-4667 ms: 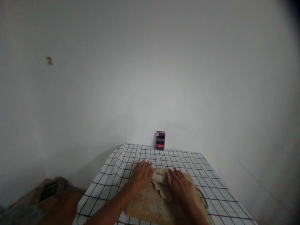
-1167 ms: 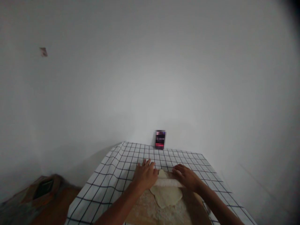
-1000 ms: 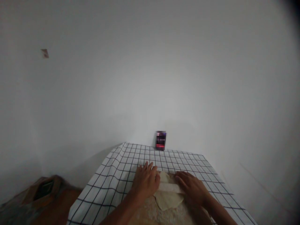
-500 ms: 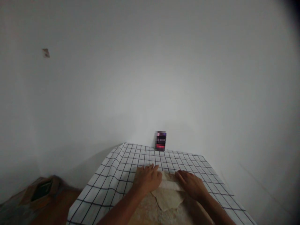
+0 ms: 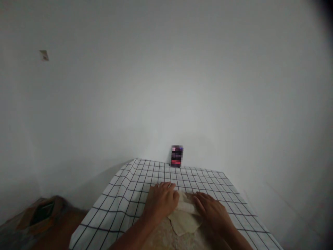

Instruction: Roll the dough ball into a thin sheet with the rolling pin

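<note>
A beige, blotchy sheet of what looks like cloth or paper (image 5: 184,222) lies in front of me, with a paler flap with an uneven lower edge on top of it. Its far end is folded into a narrow band between my hands. Palm down, my left hand (image 5: 161,198) rests on the far left part, fingers slightly apart and bent over the edge. My right hand (image 5: 212,210) lies flat on the far right part, its fingers pointing away from me. Both hands touch the sheet, and they hide its far corners.
A white tablecloth with black grid lines (image 5: 122,198) covers the table. At its far edge, a small blurred-out dark upright object (image 5: 176,156) leans against the white wall (image 5: 166,86). A brown box-like item (image 5: 43,213) sits lower left on the floor.
The view has shifted slightly, moving the scene a little to the left. Both hands stay on the sheet in nearly the same place.
</note>
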A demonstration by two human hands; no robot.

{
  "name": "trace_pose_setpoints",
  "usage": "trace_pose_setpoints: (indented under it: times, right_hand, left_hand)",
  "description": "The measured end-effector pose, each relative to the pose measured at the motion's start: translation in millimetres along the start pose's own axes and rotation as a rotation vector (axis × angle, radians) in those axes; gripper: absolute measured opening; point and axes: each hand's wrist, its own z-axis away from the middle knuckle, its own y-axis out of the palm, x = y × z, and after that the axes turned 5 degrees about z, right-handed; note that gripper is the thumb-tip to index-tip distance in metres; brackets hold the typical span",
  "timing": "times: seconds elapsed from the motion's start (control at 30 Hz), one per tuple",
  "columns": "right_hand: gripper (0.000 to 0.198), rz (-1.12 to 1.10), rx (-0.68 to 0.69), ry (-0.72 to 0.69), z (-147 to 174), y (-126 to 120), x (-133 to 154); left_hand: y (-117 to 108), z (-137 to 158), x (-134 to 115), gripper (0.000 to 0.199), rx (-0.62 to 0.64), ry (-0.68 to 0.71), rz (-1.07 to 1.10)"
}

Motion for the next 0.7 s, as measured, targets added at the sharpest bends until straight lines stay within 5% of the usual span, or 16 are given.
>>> trace_pose_setpoints:
  times: [0.23,0.5,0.7]
  right_hand:
    - [0.05,-0.055,-0.115,0.094,41,-9,29]
    - [0.047,-0.062,0.084,0.139,-23,-24,4]
    - [0.041,-0.016,0.098,0.106,-41,-16,-7]
  left_hand:
    - [-4,37,-12,0.047,-0.022,0.118,0.019]
    - [-17,-15,-11,0.039,0.137,-0.079,-0.01]
    - [-7,-24,-1,0.042,0.101,-0.155,-0.029]
